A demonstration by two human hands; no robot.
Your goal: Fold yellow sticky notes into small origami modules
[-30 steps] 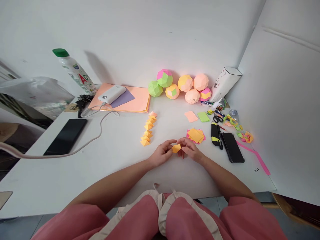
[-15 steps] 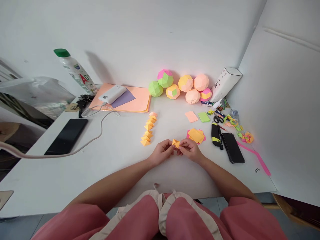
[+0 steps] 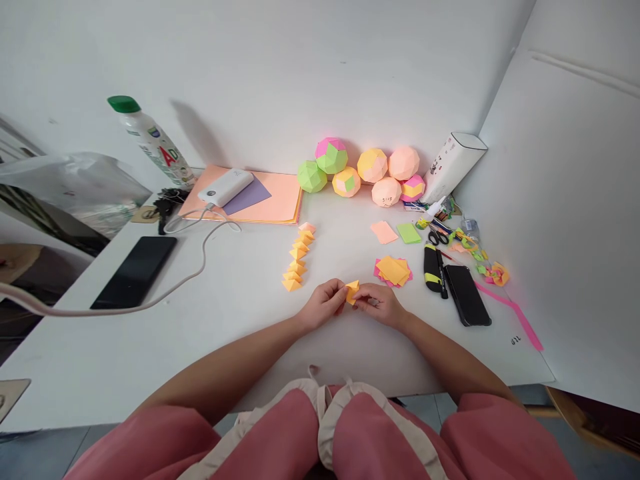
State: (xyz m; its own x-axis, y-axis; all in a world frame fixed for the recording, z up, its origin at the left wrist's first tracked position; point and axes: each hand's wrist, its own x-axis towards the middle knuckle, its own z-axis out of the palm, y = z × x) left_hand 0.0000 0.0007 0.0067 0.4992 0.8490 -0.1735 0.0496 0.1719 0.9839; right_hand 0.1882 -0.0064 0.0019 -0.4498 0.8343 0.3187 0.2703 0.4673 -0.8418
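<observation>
Between the fingertips of both hands is a small folded piece of orange paper [image 3: 352, 291]. My left hand [image 3: 324, 304] pinches its left side, fingers closed. On the other side my right hand [image 3: 383, 305] grips it with thumb and finger, also closed. Ahead and to the left runs a row of folded orange paper pieces [image 3: 295, 267], topped by a pinkish one. Just beyond my right hand lies a loose pile of orange and pink paper squares [image 3: 393, 271]. Fingers partly cover the held piece, so its full shape is hidden.
Several paper balls [image 3: 373, 165] sit against the wall. Peach [image 3: 383, 232] and green squares [image 3: 409, 233] lie in front. At right are scissors [image 3: 439, 237], a cutter [image 3: 433, 268] and a phone [image 3: 467, 295]. Another phone [image 3: 135, 272], a cable [image 3: 204, 253] and a bottle [image 3: 153, 143] are at left.
The orange paper piece has been turned in my fingers and now stands taller. My right fingers have shifted slightly lower around it. Other things stay put.
</observation>
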